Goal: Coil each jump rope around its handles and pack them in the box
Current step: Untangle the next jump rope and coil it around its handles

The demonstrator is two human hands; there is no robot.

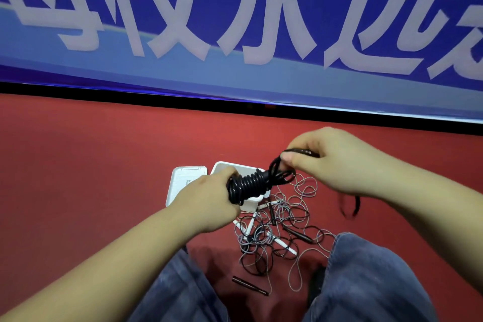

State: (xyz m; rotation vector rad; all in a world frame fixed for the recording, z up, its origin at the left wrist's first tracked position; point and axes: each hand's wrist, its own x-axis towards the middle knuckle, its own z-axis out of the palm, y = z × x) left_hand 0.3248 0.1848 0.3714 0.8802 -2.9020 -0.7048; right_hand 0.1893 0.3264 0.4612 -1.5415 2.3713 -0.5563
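Observation:
My left hand [209, 201] grips a black jump rope bundle [248, 185], its cord wound in tight coils around the handles. My right hand [332, 159] pinches the loose end of the same black cord [300, 151] up and to the right of the coils. Both are held above a white box [251, 205], which stands open on the red floor. Its white lid [180, 183] lies just left of it. Below the box lies a tangle of grey and black ropes [282, 222] with white and dark handles.
A single dark handle [249, 285] lies between my knees [366, 282], clad in blue jeans. A loop of black cord [349, 205], blurred, hangs below my right wrist. A blue banner [235, 34] with large white characters lines the wall beyond the red carpet.

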